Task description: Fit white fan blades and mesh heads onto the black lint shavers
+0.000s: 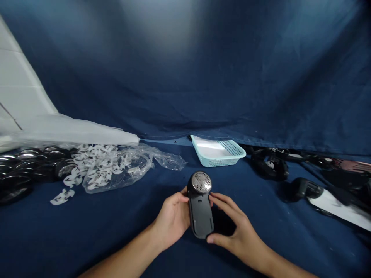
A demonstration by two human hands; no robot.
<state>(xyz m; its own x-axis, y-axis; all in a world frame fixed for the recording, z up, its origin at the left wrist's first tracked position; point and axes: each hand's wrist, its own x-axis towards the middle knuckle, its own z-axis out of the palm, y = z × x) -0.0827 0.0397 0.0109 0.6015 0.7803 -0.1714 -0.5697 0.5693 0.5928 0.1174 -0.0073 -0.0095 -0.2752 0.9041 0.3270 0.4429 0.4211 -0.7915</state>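
A dark grey fabric shaver (200,210) with a round, perforated metal head is held upright above the blue cloth, its head pointing away from me. My left hand (176,216) grips it along the left side, the thumb on its edge and the other fingers hidden behind. On the right side, my right hand (236,224) holds it too, with fingertips at the upper edge and the thumb near the bottom corner.
A light-blue basket (222,161) stands beyond my hands. Left lie white plastic parts (101,166) in and around a clear bag (136,175), beside black round pieces (37,164). Right are black device parts (269,166) and a black-and-white piece (339,208). A blue curtain (185,77) hangs behind.
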